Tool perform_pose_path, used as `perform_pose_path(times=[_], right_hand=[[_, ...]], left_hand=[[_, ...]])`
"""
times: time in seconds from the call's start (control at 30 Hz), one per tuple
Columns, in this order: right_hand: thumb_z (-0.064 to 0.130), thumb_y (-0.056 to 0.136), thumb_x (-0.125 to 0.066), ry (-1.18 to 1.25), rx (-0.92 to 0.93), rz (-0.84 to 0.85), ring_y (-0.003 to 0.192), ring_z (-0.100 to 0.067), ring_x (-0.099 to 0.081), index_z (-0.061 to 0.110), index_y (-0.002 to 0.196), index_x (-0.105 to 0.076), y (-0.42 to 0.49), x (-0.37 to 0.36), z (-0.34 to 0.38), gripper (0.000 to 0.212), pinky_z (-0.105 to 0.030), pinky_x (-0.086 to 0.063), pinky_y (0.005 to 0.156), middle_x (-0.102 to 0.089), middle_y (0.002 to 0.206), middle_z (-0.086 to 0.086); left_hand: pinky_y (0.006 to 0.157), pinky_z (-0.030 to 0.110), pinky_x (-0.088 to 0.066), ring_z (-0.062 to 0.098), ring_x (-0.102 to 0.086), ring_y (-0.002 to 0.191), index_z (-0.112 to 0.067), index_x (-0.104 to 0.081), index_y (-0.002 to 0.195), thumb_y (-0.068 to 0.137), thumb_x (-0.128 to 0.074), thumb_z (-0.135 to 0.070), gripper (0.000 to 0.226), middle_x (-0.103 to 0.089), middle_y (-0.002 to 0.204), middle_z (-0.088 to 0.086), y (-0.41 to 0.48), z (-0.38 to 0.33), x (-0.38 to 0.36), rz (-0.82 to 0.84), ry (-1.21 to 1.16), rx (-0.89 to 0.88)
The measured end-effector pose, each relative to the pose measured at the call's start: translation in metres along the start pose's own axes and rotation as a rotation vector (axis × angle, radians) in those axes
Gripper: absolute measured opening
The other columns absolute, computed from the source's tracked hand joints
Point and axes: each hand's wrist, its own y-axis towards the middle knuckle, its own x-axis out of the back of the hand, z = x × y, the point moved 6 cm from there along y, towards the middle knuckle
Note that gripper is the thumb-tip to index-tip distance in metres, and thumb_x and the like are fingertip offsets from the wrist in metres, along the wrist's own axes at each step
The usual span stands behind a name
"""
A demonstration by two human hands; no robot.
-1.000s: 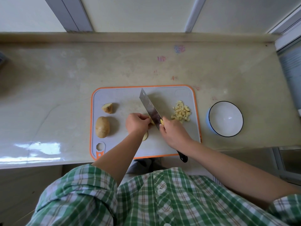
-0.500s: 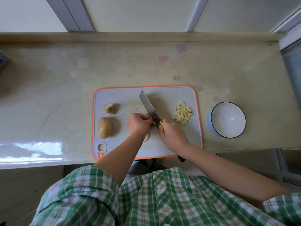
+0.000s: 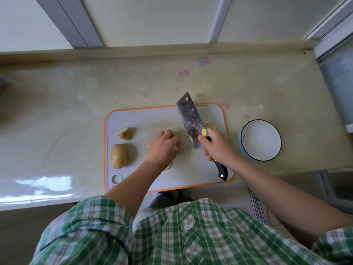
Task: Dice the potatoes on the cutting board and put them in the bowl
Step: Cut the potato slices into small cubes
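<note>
A grey cutting board (image 3: 145, 119) with an orange rim lies on the counter. My right hand (image 3: 217, 148) grips the black handle of a cleaver (image 3: 191, 119), its blade tilted flat-side up over the board's right half and hiding most of the diced potato pile (image 3: 209, 125). My left hand (image 3: 162, 148) curls over cut potato pieces (image 3: 175, 148) at the board's middle, with a slice (image 3: 168, 166) showing beneath the wrist. A whole potato (image 3: 118, 156) and a potato chunk (image 3: 123, 133) sit at the board's left. The white bowl (image 3: 260, 140) stands to the right of the board with nothing in it.
The pale stone counter (image 3: 57, 111) runs left and right, with a raised back ledge and a front edge just below the board. A window frame rises behind the counter. A grey appliance edge shows at the far right.
My right hand has lifted the cleaver off the potato and swung it right, turning the blade's flat face up over the diced pile. My left hand stays on the cut pieces.
</note>
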Motion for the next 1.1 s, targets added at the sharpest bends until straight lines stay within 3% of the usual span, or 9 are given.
perform_pose_path(times=[0.1, 0.23, 0.4, 0.53, 0.67, 0.73, 0.8, 0.93, 1.1], right_hand=[[0.018, 0.097, -0.046, -0.050, 0.036, 0.009, 0.035, -0.012, -0.043, 0.015, 0.075, -0.039, -0.004, 0.001, 0.001, 0.024, -0.019, -0.035, 0.035, -0.049, 0.057, -0.009], [0.020, 0.097, -0.047, -0.125, 0.085, -0.022, 0.032, -0.009, -0.041, 0.003, 0.079, -0.042, -0.002, 0.005, 0.005, 0.025, -0.021, -0.036, 0.035, -0.051, 0.058, -0.012], [0.025, 0.093, -0.052, -0.368, 0.224, -0.069, 0.056, -0.032, -0.052, 0.008, 0.073, -0.041, 0.004, 0.008, 0.011, 0.029, -0.042, -0.042, 0.053, -0.049, 0.060, -0.009], [0.028, 0.090, -0.058, -0.590, 0.364, -0.118, 0.069, -0.033, -0.049, 0.017, 0.072, -0.040, 0.000, 0.005, 0.022, 0.027, -0.035, -0.028, 0.053, -0.043, 0.064, -0.001], [0.025, 0.092, -0.056, -0.740, 0.481, -0.135, 0.080, -0.032, -0.060, 0.020, 0.099, -0.062, -0.009, -0.007, 0.027, 0.011, -0.035, -0.039, 0.058, -0.060, 0.082, -0.005], [0.021, 0.091, -0.058, -0.736, 0.519, -0.085, 0.084, -0.030, -0.062, 0.025, 0.120, -0.062, -0.010, -0.015, 0.023, 0.030, -0.036, -0.045, 0.063, -0.063, 0.090, -0.006], [0.021, 0.090, -0.060, -0.691, 0.511, -0.002, 0.093, -0.029, -0.062, 0.028, 0.133, -0.053, -0.009, -0.022, 0.015, 0.044, -0.039, -0.051, 0.072, -0.063, 0.105, -0.006], [0.029, 0.089, -0.057, -0.656, 0.469, 0.128, 0.096, -0.024, -0.056, 0.039, 0.143, -0.032, -0.009, -0.030, 0.008, 0.061, -0.039, -0.050, 0.075, -0.051, 0.117, -0.001], [0.046, 0.089, -0.048, -0.557, 0.539, 0.135, 0.098, -0.018, -0.038, 0.036, 0.140, -0.044, -0.005, -0.039, 0.032, 0.052, -0.034, -0.042, 0.081, -0.032, 0.103, 0.000]], left_hand=[[0.076, 0.037, -0.043, 0.027, -0.047, 0.109, -0.013, -0.063, 0.107, 0.090, -0.062, -0.027, 0.022, -0.054, 0.112, 0.007, 0.006, 0.000, 0.006, -0.007, 0.105, 0.066], [0.077, 0.034, -0.040, 0.025, -0.047, 0.109, -0.013, -0.061, 0.107, 0.092, -0.059, -0.035, 0.027, -0.057, 0.109, 0.006, 0.008, 0.005, 0.004, -0.041, 0.167, 0.111], [0.073, 0.039, -0.041, 0.032, -0.051, 0.098, -0.008, -0.062, 0.098, 0.083, -0.070, -0.034, 0.031, -0.058, 0.097, 0.011, -0.001, 0.010, 0.009, -0.134, 0.064, 0.057], [0.065, 0.033, -0.038, 0.023, -0.054, 0.080, -0.013, -0.059, 0.086, 0.094, -0.054, -0.040, 0.030, -0.058, 0.080, 0.001, -0.017, 0.029, 0.045, -0.440, -0.378, 0.364], [0.052, 0.028, -0.040, 0.019, -0.058, 0.054, -0.009, -0.062, 0.088, 0.093, -0.044, -0.058, 0.052, -0.070, 0.070, 0.007, -0.008, 0.026, 0.042, -0.230, -1.052, 0.711], [0.044, 0.024, -0.036, 0.022, -0.055, 0.049, -0.005, -0.060, 0.085, 0.093, -0.053, -0.036, 0.033, -0.070, 0.068, 0.014, -0.005, 0.017, 0.033, -0.145, -1.200, 0.762], [0.040, 0.022, -0.035, 0.023, -0.055, 0.047, -0.003, -0.059, 0.074, 0.089, -0.049, -0.011, 0.020, -0.066, 0.060, 0.013, -0.007, 0.014, 0.027, -0.176, -1.218, 0.791], [0.034, 0.016, -0.032, 0.012, -0.049, 0.033, -0.006, -0.051, 0.063, 0.086, -0.044, -0.007, 0.024, -0.065, 0.056, 0.013, -0.020, 0.017, 0.029, -0.252, -1.101, 0.814], [0.042, 0.023, -0.041, 0.017, -0.053, 0.038, -0.008, -0.050, 0.076, 0.089, -0.045, -0.010, 0.014, -0.065, 0.059, 0.013, -0.029, 0.025, 0.038, -0.332, -1.020, 0.803]])
